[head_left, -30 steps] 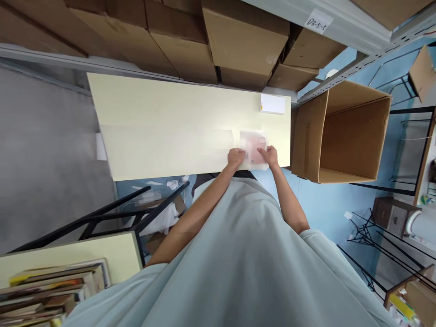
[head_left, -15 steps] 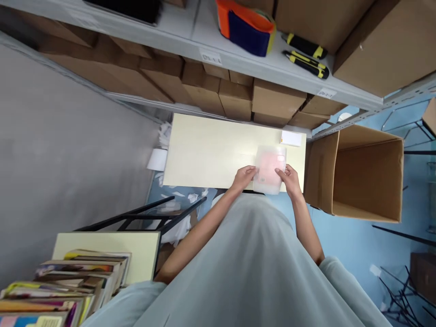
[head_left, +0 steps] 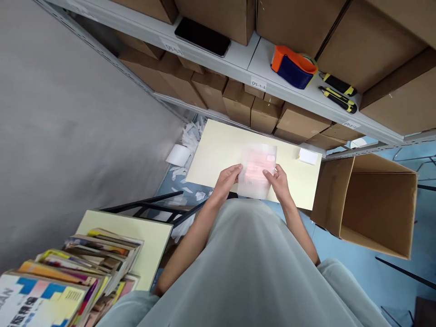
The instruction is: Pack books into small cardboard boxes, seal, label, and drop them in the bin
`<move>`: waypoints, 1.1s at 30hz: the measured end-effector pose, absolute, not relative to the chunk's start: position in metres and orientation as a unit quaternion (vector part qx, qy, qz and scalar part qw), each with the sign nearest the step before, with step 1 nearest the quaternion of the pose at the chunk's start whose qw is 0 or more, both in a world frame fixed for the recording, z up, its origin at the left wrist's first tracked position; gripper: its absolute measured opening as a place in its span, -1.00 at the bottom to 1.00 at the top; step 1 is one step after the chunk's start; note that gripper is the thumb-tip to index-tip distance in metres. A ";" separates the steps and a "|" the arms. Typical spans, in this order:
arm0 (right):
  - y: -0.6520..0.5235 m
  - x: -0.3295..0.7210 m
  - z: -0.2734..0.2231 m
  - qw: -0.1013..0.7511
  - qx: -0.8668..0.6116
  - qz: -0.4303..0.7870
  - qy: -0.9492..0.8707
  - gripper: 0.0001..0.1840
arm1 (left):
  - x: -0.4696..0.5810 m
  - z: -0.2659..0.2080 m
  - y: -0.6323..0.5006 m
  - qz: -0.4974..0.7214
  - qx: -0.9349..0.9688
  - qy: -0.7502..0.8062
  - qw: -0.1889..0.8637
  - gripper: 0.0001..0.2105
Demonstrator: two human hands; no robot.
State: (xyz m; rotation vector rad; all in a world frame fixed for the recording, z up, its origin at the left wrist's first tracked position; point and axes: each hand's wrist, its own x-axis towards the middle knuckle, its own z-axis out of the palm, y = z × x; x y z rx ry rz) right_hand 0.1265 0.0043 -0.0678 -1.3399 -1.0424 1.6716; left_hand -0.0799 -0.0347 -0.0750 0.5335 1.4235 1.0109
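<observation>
Between my hands is a frosted, see-through plastic bag [head_left: 256,184] with something flat and pink inside, blurred by the plastic. My left hand [head_left: 228,180] pinches its left edge. On the opposite side, my right hand [head_left: 278,182] grips the right edge, its thumb lying on the front face. The bag is held over the near edge of a pale yellow table [head_left: 218,147]. A small white box [head_left: 307,156] lies on the table beyond my right hand.
A large open cardboard box [head_left: 332,197] stands right of the table. Shelves with brown boxes [head_left: 265,116] rise behind, holding a phone [head_left: 203,36], an orange-and-blue tape dispenser [head_left: 294,68] and utility knives [head_left: 338,100]. Stacked magazines [head_left: 44,295] lie at lower left, near a paper roll [head_left: 178,155].
The view has swung and tilted. My hands and the bag have shifted left in the picture, both hands still holding the bag's edges.
</observation>
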 end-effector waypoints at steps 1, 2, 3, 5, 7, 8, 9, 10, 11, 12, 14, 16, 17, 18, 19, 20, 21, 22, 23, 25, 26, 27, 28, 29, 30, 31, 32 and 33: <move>0.005 0.120 -0.067 0.367 -0.524 0.651 -0.408 -0.45 | -0.086 -0.071 -0.035 0.441 0.231 0.604 0.623 -0.40; 0.006 0.114 -0.067 0.364 -0.526 0.651 -0.409 -0.44 | -0.092 -0.068 -0.035 0.443 0.232 0.596 0.628 -0.39; 0.007 0.108 -0.067 0.360 -0.528 0.652 -0.409 -0.44 | -0.097 -0.066 -0.035 0.445 0.233 0.596 0.627 -0.39; 0.008 0.097 -0.070 0.349 -0.534 0.654 -0.406 -0.42 | -0.107 -0.065 -0.033 0.447 0.236 0.610 0.610 -0.40; 0.010 0.086 -0.074 0.346 -0.554 0.639 -0.406 -0.37 | -0.117 -0.066 -0.030 0.457 0.250 0.634 0.571 -0.43; 0.010 0.080 -0.075 0.350 -0.574 0.616 -0.411 -0.35 | -0.122 -0.067 -0.027 0.464 0.265 0.644 0.547 -0.45; 0.010 0.074 -0.076 0.357 -0.595 0.584 -0.422 -0.33 | -0.128 -0.068 -0.025 0.472 0.282 0.651 0.524 -0.48; 0.009 0.068 -0.076 0.363 -0.612 0.552 -0.434 -0.32 | -0.133 -0.068 -0.021 0.477 0.299 0.655 0.503 -0.51; 0.007 0.060 -0.076 0.368 -0.620 0.530 -0.447 -0.32 | -0.138 -0.068 -0.018 0.479 0.317 0.656 0.490 -0.53; 0.006 0.052 -0.074 0.371 -0.617 0.522 -0.457 -0.33 | -0.142 -0.067 -0.014 0.476 0.334 0.655 0.483 -0.54; 0.002 0.032 -0.070 0.369 -0.587 0.552 -0.463 -0.31 | -0.150 -0.064 -0.007 0.466 0.362 0.643 0.487 -0.55; -0.001 0.011 -0.064 0.375 -0.558 0.585 -0.454 -0.27 | -0.156 -0.061 0.000 0.465 0.379 0.617 0.510 -0.54; -0.002 0.001 -0.061 0.381 -0.552 0.590 -0.449 -0.25 | -0.159 -0.060 0.003 0.465 0.383 0.599 0.527 -0.53; -0.002 -0.008 -0.059 0.389 -0.552 0.589 -0.445 -0.25 | -0.161 -0.060 0.005 0.462 0.384 0.581 0.549 -0.53; -0.001 -0.016 -0.056 0.395 -0.555 0.584 -0.441 -0.26 | -0.163 -0.060 0.008 0.454 0.382 0.561 0.578 -0.53; 0.000 -0.023 -0.054 0.401 -0.560 0.576 -0.440 -0.29 | -0.166 -0.060 0.010 0.443 0.375 0.542 0.608 -0.53; 0.001 -0.027 -0.052 0.404 -0.565 0.569 -0.440 -0.33 | -0.168 -0.061 0.011 0.431 0.364 0.525 0.637 -0.52; 0.002 -0.031 -0.050 0.405 -0.570 0.561 -0.443 -0.37 | -0.170 -0.062 0.012 0.422 0.353 0.513 0.659 -0.52; 0.002 -0.033 -0.048 0.403 -0.576 0.553 -0.447 -0.42 | -0.172 -0.063 0.013 0.416 0.345 0.507 0.672 -0.52; 0.003 -0.034 -0.046 0.392 -0.591 0.536 -0.458 -0.50 | -0.177 -0.066 0.013 0.414 0.341 0.510 0.673 -0.53; 0.003 -0.034 -0.046 0.385 -0.599 0.528 -0.463 -0.53 | -0.178 -0.068 0.013 0.412 0.347 0.513 0.668 -0.53; 0.002 -0.035 -0.046 0.376 -0.607 0.521 -0.468 -0.55 | -0.180 -0.069 0.013 0.409 0.355 0.514 0.666 -0.54; 0.001 -0.035 -0.046 0.368 -0.614 0.514 -0.472 -0.56 | -0.180 -0.069 0.013 0.404 0.364 0.511 0.666 -0.55; 0.000 -0.035 -0.047 0.362 -0.620 0.509 -0.475 -0.58 | -0.181 -0.069 0.012 0.399 0.375 0.506 0.666 -0.57; -0.002 -0.036 -0.048 0.358 -0.626 0.502 -0.477 -0.59 | -0.181 -0.069 0.011 0.396 0.388 0.503 0.662 -0.59; -0.003 -0.037 -0.049 0.356 -0.631 0.497 -0.478 -0.60 | -0.182 -0.067 0.010 0.393 0.405 0.506 0.652 -0.62; -0.004 -0.038 -0.050 0.356 -0.636 0.491 -0.477 -0.61 | -0.183 -0.065 0.009 0.387 0.428 0.516 0.633 -0.66; -0.005 -0.038 -0.050 0.360 -0.639 0.487 -0.474 -0.61 | -0.184 -0.062 0.008 0.376 0.455 0.533 0.606 -0.70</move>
